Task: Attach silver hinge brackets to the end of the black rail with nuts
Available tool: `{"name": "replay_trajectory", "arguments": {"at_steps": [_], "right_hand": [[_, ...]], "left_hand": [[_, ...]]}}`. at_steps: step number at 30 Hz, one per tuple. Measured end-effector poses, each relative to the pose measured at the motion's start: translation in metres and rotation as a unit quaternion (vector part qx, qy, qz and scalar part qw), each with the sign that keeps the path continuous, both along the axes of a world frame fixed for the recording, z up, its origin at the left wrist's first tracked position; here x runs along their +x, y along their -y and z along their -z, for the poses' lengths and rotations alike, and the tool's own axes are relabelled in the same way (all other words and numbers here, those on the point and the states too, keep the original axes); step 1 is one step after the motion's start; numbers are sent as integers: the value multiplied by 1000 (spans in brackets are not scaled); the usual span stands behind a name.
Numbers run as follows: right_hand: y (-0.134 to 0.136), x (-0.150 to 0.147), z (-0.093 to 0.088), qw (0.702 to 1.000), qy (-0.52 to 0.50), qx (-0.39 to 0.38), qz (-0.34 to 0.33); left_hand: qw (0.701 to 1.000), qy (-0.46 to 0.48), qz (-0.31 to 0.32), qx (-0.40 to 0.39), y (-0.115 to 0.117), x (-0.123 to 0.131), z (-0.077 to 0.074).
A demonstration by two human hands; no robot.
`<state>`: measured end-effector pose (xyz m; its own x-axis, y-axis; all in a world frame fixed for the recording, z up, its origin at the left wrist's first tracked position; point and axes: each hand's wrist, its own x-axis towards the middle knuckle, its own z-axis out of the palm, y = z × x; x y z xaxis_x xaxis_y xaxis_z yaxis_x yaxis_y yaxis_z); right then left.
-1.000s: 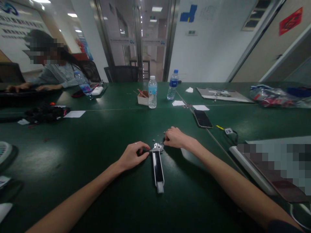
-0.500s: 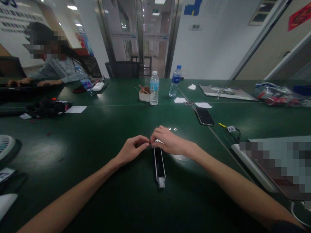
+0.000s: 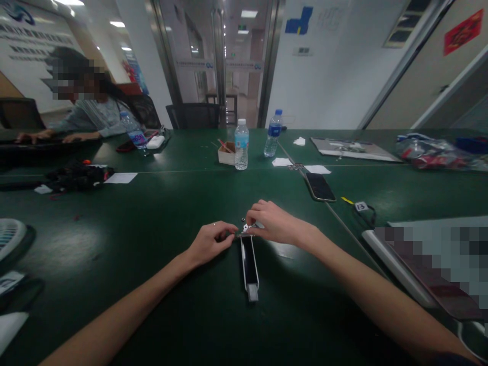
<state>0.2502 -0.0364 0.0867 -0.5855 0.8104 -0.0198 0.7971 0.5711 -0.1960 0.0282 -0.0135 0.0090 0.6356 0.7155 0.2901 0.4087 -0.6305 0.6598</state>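
Note:
A long narrow white-edged frame with a dark middle (image 3: 249, 262) lies on the green table, a pale tab at its near end. Small white and metal parts (image 3: 245, 228) sit at its far end. My left hand (image 3: 214, 243) is closed, thumb and fingers pressed near the frame's far left corner; what they pinch is too small to name. From the right, my right hand (image 3: 271, 222) reaches over the far end with its fingers closed on something small that I cannot make out. A small dark ring (image 3: 243, 219) shows just beyond the parts.
A phone (image 3: 319, 186) and a laptop (image 3: 430, 269) lie on the right. Farther back stand two bottles (image 3: 241, 147) (image 3: 273, 134) and a small box (image 3: 226, 154). A person (image 3: 87, 107) sits at the back left. Black cables (image 3: 78, 175) lie in front of them.
My right hand has shifted slightly right, uncovering the small parts and a dark ring at the frame's far end. Two small white rings are now out of sight. The view has tilted slightly.

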Motion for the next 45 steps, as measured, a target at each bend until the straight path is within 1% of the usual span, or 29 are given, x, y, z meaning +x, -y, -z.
{"name": "replay_trajectory", "arguments": {"at_steps": [3, 6, 9, 12, 18, 23, 28, 33, 38, 45], "right_hand": [[3, 9, -5, 996, 55, -59, 29], [4, 13, -2, 993, 75, -90, 27], [2, 12, 3, 994, 66, -88, 6], [1, 11, 5, 995, 55, -88, 5], [2, 10, 1, 994, 41, -105, 0], [-2, 10, 6, 994, 47, -95, -9], [-2, 8, 9, 995, 35, -89, -7], [1, 6, 3, 993, 45, -110, 7], [0, 7, 4, 992, 36, -121, 10], [-1, 11, 4, 991, 29, -130, 23]], "left_hand": [[1000, -11, -1, 24, -1, 0, 1], [999, -19, -7, 26, -1, 0, 2], [999, -37, -5, 17, -1, 0, 2], [999, -47, -4, 13, -1, 0, 2], [999, -43, -10, -15, 1, 0, -3], [999, -28, 0, -44, 1, -1, -2], [999, -41, 8, -35, 0, -1, 1], [997, -63, -28, -17, 1, 1, -3], [998, -60, -5, -22, 1, 2, -5], [996, -76, -9, -37, 2, 2, -8]]}}
